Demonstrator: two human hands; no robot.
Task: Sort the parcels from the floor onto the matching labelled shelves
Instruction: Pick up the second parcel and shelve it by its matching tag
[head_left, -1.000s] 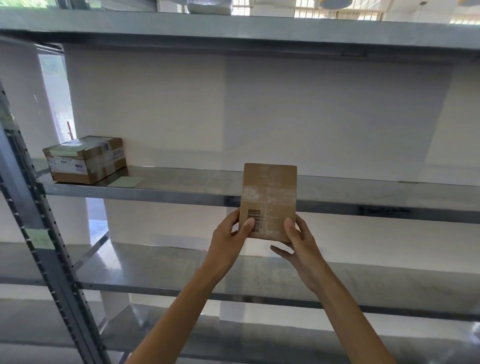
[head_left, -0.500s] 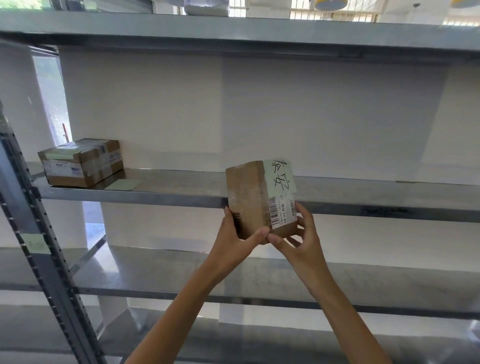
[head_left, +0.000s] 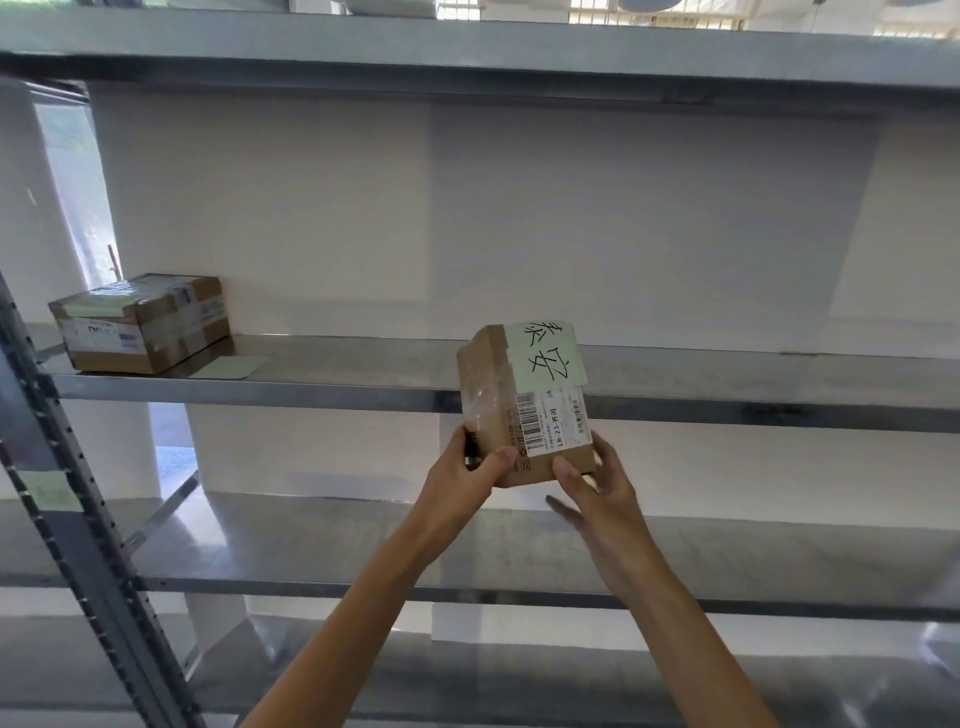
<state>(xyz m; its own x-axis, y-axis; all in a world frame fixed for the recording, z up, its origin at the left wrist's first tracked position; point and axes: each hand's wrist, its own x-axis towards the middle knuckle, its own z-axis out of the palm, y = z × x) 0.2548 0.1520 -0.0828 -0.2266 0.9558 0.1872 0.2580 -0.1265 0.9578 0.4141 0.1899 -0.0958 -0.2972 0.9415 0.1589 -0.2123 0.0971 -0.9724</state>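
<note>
A small brown cardboard parcel (head_left: 501, 400) is held upright in front of a metal shelf (head_left: 332, 387). It carries a pale green handwritten label on its upper right and a white barcode sticker below that. My left hand (head_left: 465, 480) grips its lower left corner, thumb across the front. My right hand (head_left: 597, 493) holds its lower right corner from below, some fingers spread loose. The parcel's bottom edge is hidden by my fingers.
A larger taped cardboard box (head_left: 143, 322) sits at the shelf's left end, with a pale green label card (head_left: 226, 368) lying flat beside it. A perforated grey upright (head_left: 78, 509) runs down the left. Lower shelves (head_left: 311, 584) and a top shelf (head_left: 467, 41) span the rack.
The parcel has been turned in my hands from its plain side to show the green label and barcode sticker. It has also shifted slightly right.
</note>
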